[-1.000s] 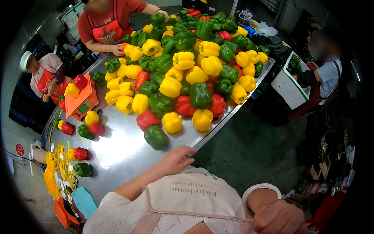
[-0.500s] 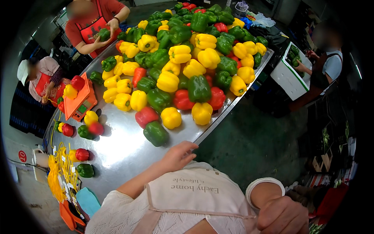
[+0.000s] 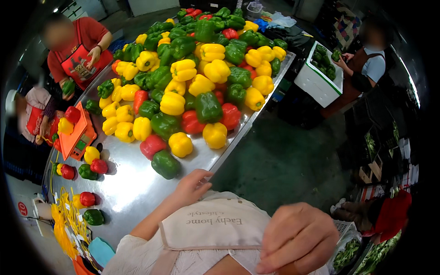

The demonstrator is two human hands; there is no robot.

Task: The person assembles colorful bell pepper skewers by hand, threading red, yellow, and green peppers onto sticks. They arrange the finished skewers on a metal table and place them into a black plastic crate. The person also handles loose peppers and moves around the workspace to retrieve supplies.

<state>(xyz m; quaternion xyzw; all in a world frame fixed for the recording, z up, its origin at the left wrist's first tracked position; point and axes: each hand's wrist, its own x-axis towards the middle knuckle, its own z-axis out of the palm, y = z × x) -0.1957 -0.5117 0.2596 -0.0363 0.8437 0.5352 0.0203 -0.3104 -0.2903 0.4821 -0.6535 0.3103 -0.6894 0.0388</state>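
Observation:
My left hand (image 3: 195, 187) hovers at the near edge of the metal table (image 3: 123, 195), its fingers loosely bent and apart with nothing in them. Just beyond its fingertips lies a green bell pepper (image 3: 165, 164), beside a red bell pepper (image 3: 153, 146) and a yellow one (image 3: 180, 145). They front a big heap of red, yellow and green bell peppers (image 3: 183, 71). My right hand (image 3: 300, 238) is raised close in front of my light apron (image 3: 206, 227). Its fingers are curled together, slightly blurred, and hide whatever may be between them.
An orange scale (image 3: 79, 137) bears peppers at the left. Small pepper groups, yellow cords (image 3: 68, 208) and a turquoise item (image 3: 101, 252) lie nearer. One person in red (image 3: 82, 50) holds a green pepper; another works beside the scale. At right, a person handles green produce over a white box (image 3: 316, 85).
My right hand has risen from the lower right to in front of my apron. The view has turned, shifting the heap leftward. The person in red has lowered a green pepper to one side.

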